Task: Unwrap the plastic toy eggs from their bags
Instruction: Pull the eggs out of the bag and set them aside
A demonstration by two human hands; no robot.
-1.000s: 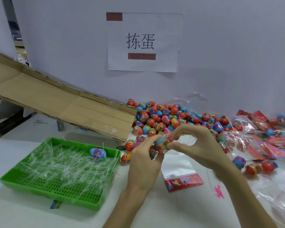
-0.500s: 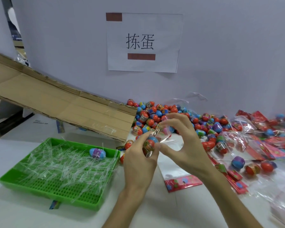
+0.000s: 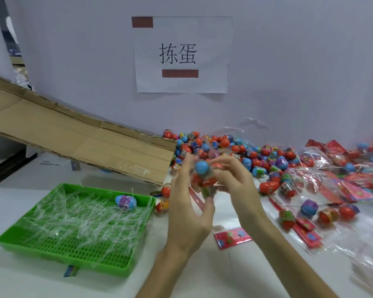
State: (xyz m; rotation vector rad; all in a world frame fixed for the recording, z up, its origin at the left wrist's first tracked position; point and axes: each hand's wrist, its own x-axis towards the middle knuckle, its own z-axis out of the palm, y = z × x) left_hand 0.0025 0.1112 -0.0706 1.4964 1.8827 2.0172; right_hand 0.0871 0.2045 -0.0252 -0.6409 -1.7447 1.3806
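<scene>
Right of the green tray (image 3: 84,262), above the surface (image 3: 213,276), a toy egg (image 3: 201,167) stands roughly upright, blue end up, red half below. The left hand (image 3: 187,211) curls round it from the tray side; the right hand (image 3: 237,181) pinches its far side. Motion blur smears its clear bag (image 3: 206,189) and the fingertips

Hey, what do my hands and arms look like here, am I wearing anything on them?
Both are bare. The left hand and right hand wear no gloves, and the left forearm and right forearm show no sleeve, watch or band up to the picture's edge. The fingers are motion-blurred, so small rings cannot be ruled out.
</scene>
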